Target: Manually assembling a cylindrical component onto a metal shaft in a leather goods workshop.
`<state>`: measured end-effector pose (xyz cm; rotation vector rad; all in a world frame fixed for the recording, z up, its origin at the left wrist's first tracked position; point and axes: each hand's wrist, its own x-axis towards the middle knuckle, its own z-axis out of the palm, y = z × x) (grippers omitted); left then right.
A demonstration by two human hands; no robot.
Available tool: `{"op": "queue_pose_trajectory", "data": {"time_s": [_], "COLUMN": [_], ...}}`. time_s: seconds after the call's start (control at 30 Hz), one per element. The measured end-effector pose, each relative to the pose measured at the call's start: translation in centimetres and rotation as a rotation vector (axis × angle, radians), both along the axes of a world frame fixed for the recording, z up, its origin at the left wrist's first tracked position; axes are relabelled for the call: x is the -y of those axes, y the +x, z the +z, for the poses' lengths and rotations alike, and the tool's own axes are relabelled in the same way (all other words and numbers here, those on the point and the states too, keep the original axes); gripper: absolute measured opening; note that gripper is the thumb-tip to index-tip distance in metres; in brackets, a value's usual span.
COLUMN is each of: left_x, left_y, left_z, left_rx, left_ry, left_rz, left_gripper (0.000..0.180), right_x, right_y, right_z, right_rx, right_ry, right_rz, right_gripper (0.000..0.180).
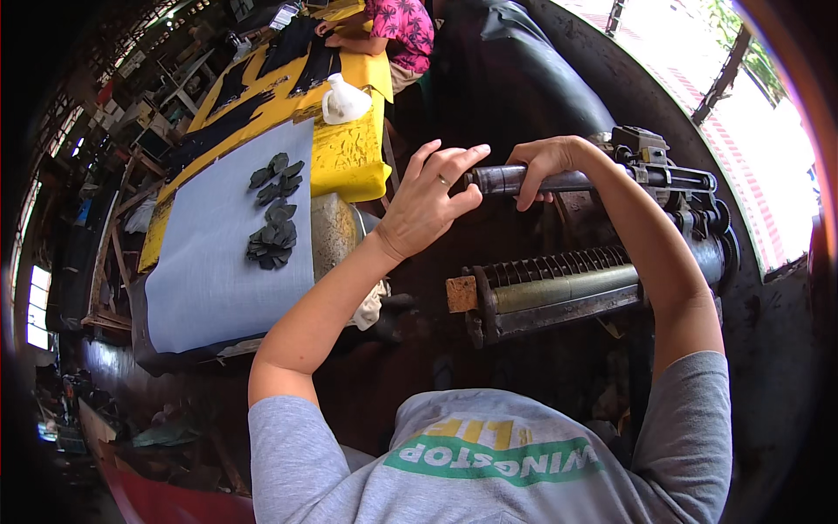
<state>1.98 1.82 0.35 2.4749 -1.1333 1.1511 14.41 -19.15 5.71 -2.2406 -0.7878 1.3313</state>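
Note:
Out in front of me, a dark metal roller (496, 180) sticks out sideways from a machine (567, 284). My right hand (550, 168) is wrapped over this roller, fingers curled down its near side. At the roller's free left end is my left hand (432, 196), its thumb and forefinger apart on either side of the tip. Whether those fingers touch the tip I cannot tell. Below, the machine has a ribbed bar and a brass-coloured roller (567, 288), with a brownish block (461, 294) at its left end.
On the left, a table bears a grey-blue sheet (209, 236) with dark petal-shaped pieces (275, 231). Beyond lie yellow sheeting (349, 166), a white container (344, 100) and dark cut pieces (218, 131). A person in a pink patterned shirt (401, 31) works there. Black material (541, 70) hangs behind the machine.

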Motion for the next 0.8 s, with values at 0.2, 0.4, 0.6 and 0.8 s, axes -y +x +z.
{"op": "queue_pose_trajectory", "data": {"time_s": [0.2, 0.4, 0.6, 0.8], "left_x": [0.2, -0.2, -0.9, -0.2], "left_y": [0.6, 1.2, 1.8, 2.1], "left_z": [0.2, 1.9, 2.5, 1.9], "left_rx": [-0.154, -0.443, -0.441, -0.408], "left_ry": [-0.229, -0.379, -0.185, -0.186], "left_rz": [-0.071, -0.102, -0.165, -0.189], "left_gripper": [0.02, 0.015, 0.014, 0.02], "right_x": [0.1, 0.2, 0.1, 0.9], "right_y": [0.1, -0.1, 0.0, -1.6], "right_z": [0.0, 0.0, -0.5, -0.7], "right_rx": [0.021, 0.008, 0.043, 0.732], "right_ry": [-0.027, -0.003, 0.009, 0.135], "right_rz": [0.009, 0.01, 0.018, 0.285], "right_gripper": [0.04, 0.039, 0.046, 0.046]}}
